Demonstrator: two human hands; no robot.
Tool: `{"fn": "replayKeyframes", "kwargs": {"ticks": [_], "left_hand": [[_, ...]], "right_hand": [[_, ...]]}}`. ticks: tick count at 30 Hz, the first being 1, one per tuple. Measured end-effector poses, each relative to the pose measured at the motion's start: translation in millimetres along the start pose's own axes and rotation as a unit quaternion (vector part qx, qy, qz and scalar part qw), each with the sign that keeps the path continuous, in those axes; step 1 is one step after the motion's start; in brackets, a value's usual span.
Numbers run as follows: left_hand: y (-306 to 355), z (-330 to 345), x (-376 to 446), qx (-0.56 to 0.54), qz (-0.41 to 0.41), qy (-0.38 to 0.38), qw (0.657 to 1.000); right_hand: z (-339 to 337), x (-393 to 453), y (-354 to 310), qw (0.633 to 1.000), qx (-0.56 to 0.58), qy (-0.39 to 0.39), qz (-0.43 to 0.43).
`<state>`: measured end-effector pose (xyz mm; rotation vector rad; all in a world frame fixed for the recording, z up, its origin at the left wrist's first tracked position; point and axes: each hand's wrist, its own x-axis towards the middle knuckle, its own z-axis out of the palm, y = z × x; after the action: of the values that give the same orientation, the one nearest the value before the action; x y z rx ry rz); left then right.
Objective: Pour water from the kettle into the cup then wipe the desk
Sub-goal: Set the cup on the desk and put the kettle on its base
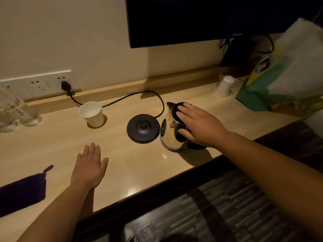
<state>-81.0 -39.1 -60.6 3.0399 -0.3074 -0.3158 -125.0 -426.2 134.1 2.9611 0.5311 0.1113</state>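
Kettle (172,131) stands off its base (143,131) under the right hand (201,127), whose fingers lie loosely on the lid, probably to steady it, while the left hand (90,165) rests flat and empty on the table (139,170), cup (91,113) beyond it.

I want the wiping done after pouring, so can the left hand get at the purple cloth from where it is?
Probably yes. The left hand lies open and empty on the desk, and the purple cloth sits just to its left with nothing between them.

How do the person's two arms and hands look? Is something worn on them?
Both forearms are bare: no sleeve reaches into view. The left hand and the right hand carry no glove, ring, watch or bracelet that shows. The light is dim, so small details cannot be told.
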Motion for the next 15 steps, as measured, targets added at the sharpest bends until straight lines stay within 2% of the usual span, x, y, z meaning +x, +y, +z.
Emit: {"fn": "replayKeyframes", "kwargs": {"ticks": [3,6,15], "left_hand": [[-1,2,1,0.006,0.000,0.002,1.000],[-2,1,2,0.012,-0.003,0.001,1.000],[2,-5,-2,0.013,-0.008,-0.004,1.000]], "right_hand": [[7,-20,9,0.995,0.062,0.022,0.069],[19,-32,9,0.975,0.161,0.042,0.150],[52,-35,1,0.853,0.378,0.131,0.334]]}}
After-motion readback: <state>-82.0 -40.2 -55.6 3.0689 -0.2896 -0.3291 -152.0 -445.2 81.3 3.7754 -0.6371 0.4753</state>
